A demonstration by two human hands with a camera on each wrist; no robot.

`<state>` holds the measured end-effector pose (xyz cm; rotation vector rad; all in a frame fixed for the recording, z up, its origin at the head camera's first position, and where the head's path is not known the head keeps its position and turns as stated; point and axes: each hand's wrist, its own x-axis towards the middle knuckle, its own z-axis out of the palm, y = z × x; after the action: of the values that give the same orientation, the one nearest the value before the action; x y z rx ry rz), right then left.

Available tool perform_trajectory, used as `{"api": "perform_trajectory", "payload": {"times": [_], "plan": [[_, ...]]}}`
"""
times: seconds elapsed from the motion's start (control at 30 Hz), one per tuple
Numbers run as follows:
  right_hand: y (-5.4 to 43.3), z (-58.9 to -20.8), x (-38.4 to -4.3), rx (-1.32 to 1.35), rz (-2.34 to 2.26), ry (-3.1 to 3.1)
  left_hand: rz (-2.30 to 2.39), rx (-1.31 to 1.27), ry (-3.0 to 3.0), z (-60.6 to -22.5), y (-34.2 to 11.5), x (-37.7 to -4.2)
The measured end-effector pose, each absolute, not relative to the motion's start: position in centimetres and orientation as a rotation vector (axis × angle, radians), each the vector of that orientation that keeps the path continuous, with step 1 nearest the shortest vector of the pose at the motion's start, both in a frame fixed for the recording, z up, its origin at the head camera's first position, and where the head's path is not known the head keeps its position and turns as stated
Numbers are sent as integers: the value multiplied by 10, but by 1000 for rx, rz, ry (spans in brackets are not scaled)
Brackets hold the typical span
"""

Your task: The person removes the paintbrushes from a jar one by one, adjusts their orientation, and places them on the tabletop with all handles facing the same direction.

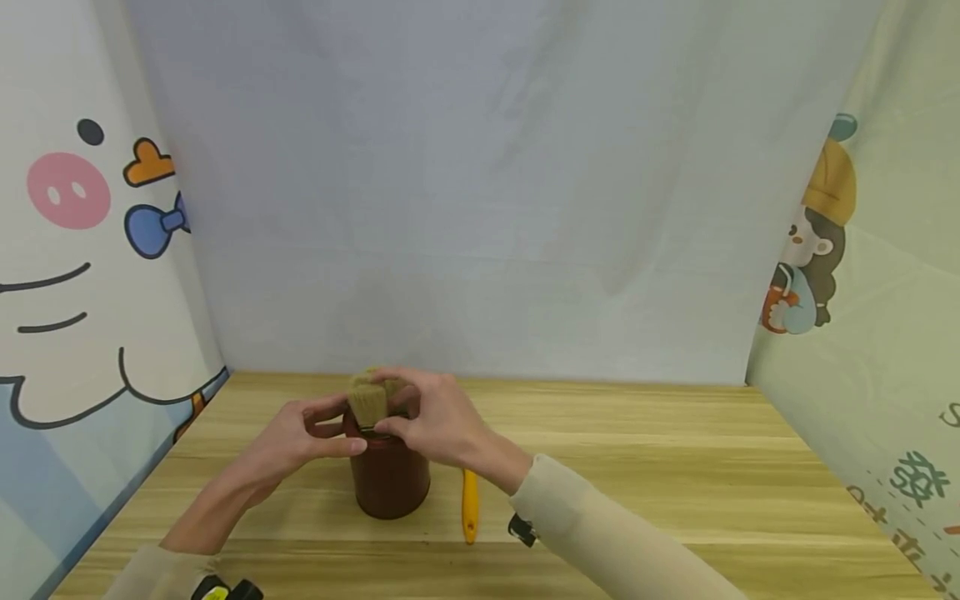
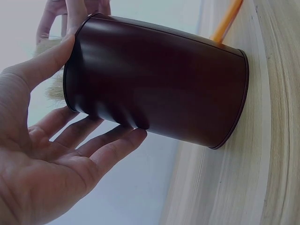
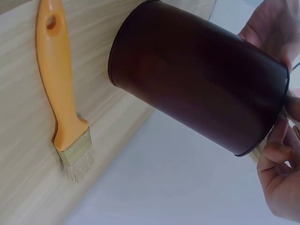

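I see the orange brush at lower centre, lengthwise up-frame, nearer the right hand, pinching a second brush; the left hand grips the canister.

The canister looks smooth and glossy, the orange handle shiny plastic, the tabletop wood-grained.

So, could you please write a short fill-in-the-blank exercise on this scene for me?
1. The left hand holds the dark cup, while the ____ hand is at the bristles by the cup's top.
2. Those bristles point ____, away from the table.
3. A loose brush lies on the table, with a ____ through its handle near the end.

Missing words: right; up; hole.
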<state>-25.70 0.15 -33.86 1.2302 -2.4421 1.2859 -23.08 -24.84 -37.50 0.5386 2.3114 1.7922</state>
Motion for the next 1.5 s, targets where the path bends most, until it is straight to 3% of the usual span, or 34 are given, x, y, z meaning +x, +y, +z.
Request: {"api": "perform_trajectory", "payload": {"times": [0.8, 1.5], "plan": [[21, -313, -260, 1264, 1490, -2186, 1780, 499, 2349, -375, -248, -232], [50, -263, -266, 1277, 1454, -1959, 1776, 501, 2347, -376, -247, -232]]}}
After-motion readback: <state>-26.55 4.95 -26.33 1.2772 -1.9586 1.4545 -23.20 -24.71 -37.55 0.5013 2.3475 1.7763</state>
